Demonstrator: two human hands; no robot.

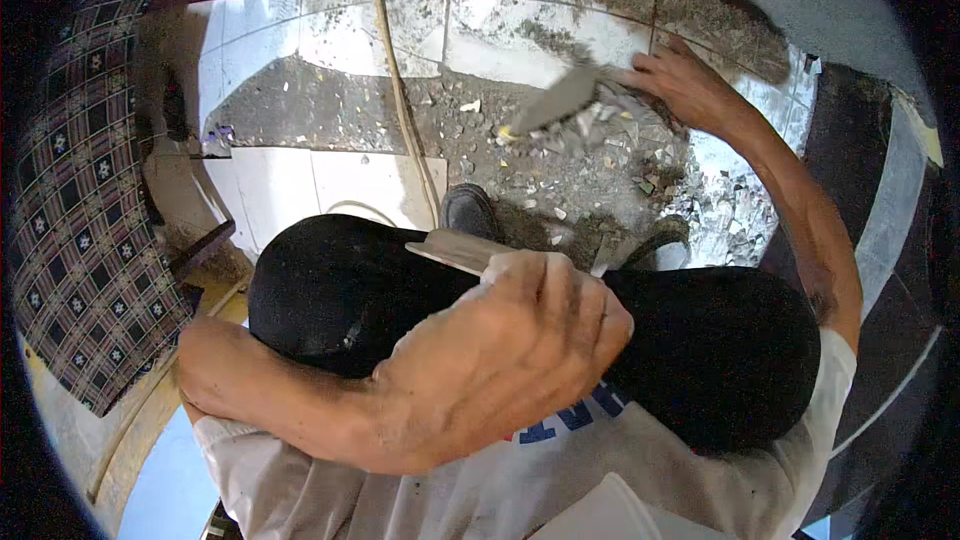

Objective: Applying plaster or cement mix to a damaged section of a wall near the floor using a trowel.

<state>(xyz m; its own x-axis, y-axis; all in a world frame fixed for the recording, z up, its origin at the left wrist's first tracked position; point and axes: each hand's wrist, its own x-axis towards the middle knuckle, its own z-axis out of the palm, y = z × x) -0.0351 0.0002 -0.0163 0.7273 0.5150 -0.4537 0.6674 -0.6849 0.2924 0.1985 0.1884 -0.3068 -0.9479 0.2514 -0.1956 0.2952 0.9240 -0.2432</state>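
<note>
My left hand [500, 365] is closed in front of my knees, in the middle of the view. A flat tan-grey piece [458, 250] juts out of its grip to the left; the rest is hidden by the fingers. My right hand [690, 88] reaches far forward at the right and is closed round the handle of a trowel [560, 100]. The trowel's grey pointed blade is smeared by motion. It is tilted to the lower left, over a heap of broken chips and rubble [610, 135] on the stripped patch of floor.
A tan hose or cable [392, 70] crosses the floor lengthwise. White tiles [270, 185] border the rough patch, and dirty tiles [540, 15] lie beyond it. Plaid fabric [90, 190] hangs at the left. My dark shoe [468, 212] stands at the rubble's near edge.
</note>
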